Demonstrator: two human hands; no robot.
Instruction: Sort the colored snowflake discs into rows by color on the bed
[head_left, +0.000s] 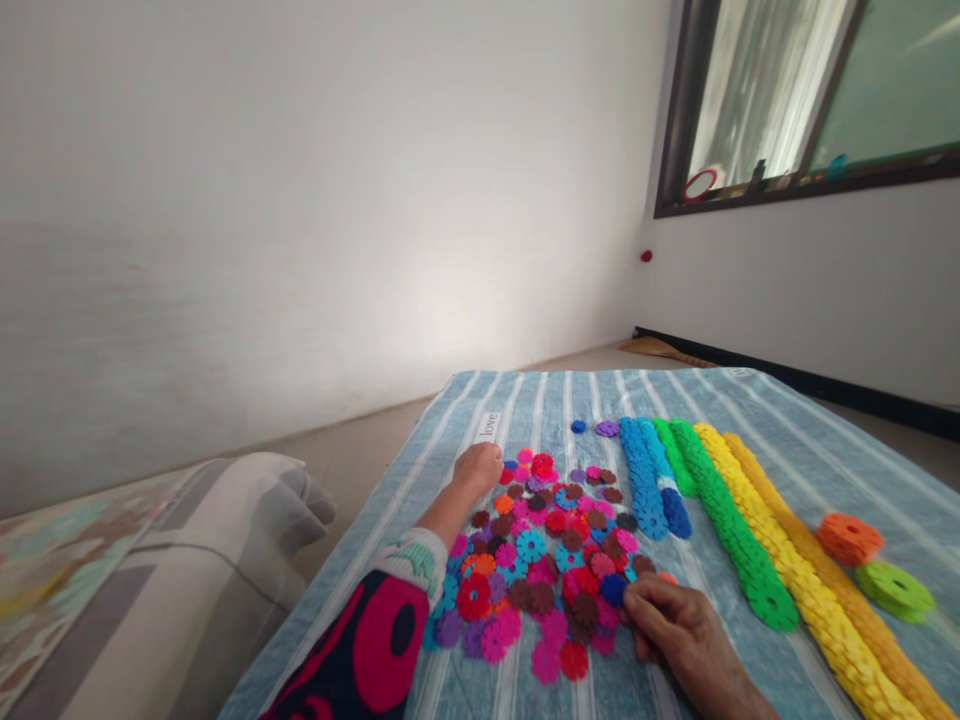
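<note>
White wall (337, 200), bare plaster; blue-and-white striped cloth (810, 480) below
Overlapping disc rows, yellow (789, 570), golden, green (731, 530), blue (641, 480): long axes slanting far to near right
Mixed flower-disc heap (541, 597), left of the rows
Right hand (679, 625): thumb and forefinger together at heap's near right; whether clamped, cannot tell
Left hand (478, 467): fingers curled, heap's far left; contents hidden
Dark-blue disc (613, 590), at right fingertips: round, lacking long axis or pointing end
Step, by judgement: picking single discs; next move seemingly calls for a light edge pinch
</note>
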